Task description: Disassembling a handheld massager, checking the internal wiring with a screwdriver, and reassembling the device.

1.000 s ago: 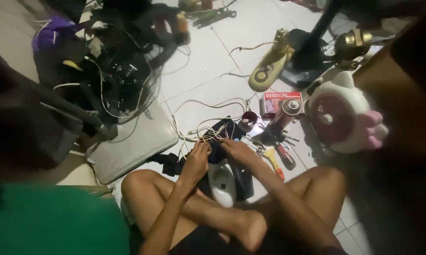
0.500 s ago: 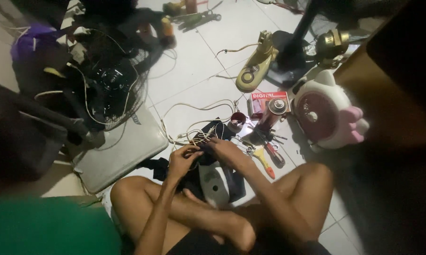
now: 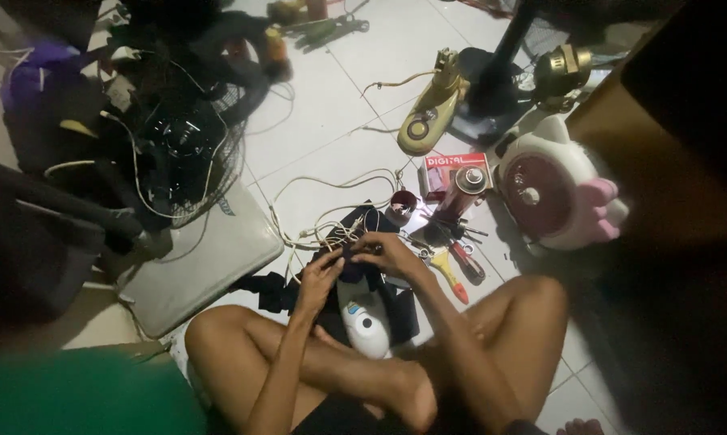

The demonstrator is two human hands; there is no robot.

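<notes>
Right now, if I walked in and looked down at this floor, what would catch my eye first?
Probably the white and pink fan shaped like a cartoon animal, lying at the right on the tiled floor. Next, the person's left hand and right hand, busy with a tangle of wires over crossed legs, a white device below them. A dark fan grille sits at the upper left.

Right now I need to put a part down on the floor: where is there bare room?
Bare tile lies between the fan grille and the yellow fan base. The grey panel top is mostly free. It is crowded around both hands, with wires, screwdrivers and the red box.
</notes>
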